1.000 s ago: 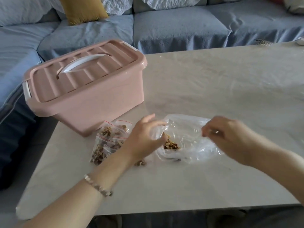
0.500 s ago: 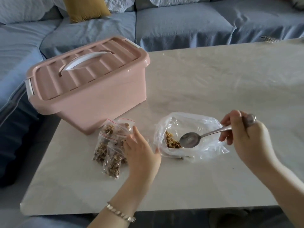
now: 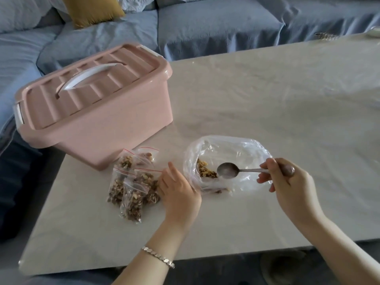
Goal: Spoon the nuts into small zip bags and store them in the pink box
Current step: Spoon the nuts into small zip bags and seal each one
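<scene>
My right hand [image 3: 287, 182] grips the handle of a metal spoon [image 3: 227, 170]. Its empty bowl hangs over the mouth of a large clear plastic bag [image 3: 226, 147], which lies on the table with a small heap of nuts [image 3: 205, 172] inside. My left hand [image 3: 177, 190] rests on the table between that bag and a pile of several small zip bags [image 3: 131, 188] filled with nuts, its fingertips touching the pile. Behind the pile stands the pink box [image 3: 98, 120], lid closed, with its white handle [image 3: 88, 78] lying flat.
The pale table [image 3: 277, 103] stretches away to the right and back. Its near edge runs just below my wrists. A blue sofa [image 3: 205, 27] with a yellow cushion [image 3: 92, 9] lies behind the table and along its left side.
My right hand has taken up the spoon and brought it over the large bag. My left hand has left the bag's mouth and moved left to the pile of small bags.
</scene>
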The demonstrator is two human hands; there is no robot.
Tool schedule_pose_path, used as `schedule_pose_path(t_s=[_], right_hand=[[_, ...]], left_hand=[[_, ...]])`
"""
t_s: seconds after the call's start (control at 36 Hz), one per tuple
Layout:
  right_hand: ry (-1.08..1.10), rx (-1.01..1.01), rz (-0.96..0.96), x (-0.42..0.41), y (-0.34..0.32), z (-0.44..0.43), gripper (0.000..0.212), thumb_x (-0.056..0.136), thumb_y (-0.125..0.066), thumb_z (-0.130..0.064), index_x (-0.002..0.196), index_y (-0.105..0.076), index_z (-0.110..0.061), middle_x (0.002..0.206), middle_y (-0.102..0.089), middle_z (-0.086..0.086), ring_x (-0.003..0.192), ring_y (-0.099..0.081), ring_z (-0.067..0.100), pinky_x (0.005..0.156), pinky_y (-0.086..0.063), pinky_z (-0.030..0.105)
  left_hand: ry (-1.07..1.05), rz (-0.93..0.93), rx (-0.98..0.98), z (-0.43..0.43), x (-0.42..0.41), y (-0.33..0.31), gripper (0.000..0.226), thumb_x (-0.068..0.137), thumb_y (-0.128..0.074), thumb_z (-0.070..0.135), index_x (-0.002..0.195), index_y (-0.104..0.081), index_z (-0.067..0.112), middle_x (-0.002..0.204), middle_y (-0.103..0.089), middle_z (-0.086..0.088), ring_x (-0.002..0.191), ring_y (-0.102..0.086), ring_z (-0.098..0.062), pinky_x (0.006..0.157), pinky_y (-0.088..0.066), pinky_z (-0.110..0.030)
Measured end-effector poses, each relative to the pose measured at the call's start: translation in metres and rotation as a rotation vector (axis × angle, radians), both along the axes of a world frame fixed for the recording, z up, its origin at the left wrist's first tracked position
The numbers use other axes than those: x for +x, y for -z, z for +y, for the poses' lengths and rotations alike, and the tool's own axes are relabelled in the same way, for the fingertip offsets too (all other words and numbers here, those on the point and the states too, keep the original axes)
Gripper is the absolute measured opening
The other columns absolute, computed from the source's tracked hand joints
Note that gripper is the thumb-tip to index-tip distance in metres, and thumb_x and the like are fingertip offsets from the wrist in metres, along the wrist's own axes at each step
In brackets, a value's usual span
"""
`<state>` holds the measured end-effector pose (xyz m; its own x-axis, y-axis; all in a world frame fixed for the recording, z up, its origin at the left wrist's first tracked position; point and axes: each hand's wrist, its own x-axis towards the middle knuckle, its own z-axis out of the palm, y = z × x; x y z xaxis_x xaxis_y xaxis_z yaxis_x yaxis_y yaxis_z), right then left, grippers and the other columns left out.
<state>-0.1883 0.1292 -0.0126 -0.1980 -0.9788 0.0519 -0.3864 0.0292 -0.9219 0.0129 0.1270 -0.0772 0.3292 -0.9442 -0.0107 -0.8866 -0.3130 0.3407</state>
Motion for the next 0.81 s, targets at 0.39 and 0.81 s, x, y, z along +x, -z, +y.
schedule_pose_path(t_s=[0.39, 0.81], right_hand=[[0.008, 0.059, -0.078, -0.001, 0.011, 0.009, 0.023, 0.094, -0.048, -0.022, 0.078, -0.065, -0.023, 0.071, -0.070, -0.011, 0.064, -0.064, 0.007, 0.051, -0.045, 0.012], [-0.033, 0.053, -0.044, -0.001, 0.011, 0.009, 0.023, 0.095, -0.046, -0.022, 0.081, -0.065, -0.023, 0.073, -0.070, -0.013, 0.064, -0.065, 0.006, 0.051, -0.046, 0.013]], left_hand=[[-0.054, 0.274, 0.065, 0.008, 0.010, -0.023, 0.079, 0.086, -0.052, 0.002, 0.147, -0.001, 0.001, 0.137, -0.030, -0.023, 0.129, -0.025, -0.033, 0.108, -0.020, -0.034], [0.184, 0.150, -0.195, 0.045, 0.049, -0.017, 0.023, 0.061, -0.062, -0.016, 0.069, -0.056, 0.005, 0.068, -0.045, 0.004, 0.065, -0.050, -0.024, 0.060, -0.035, -0.021]])
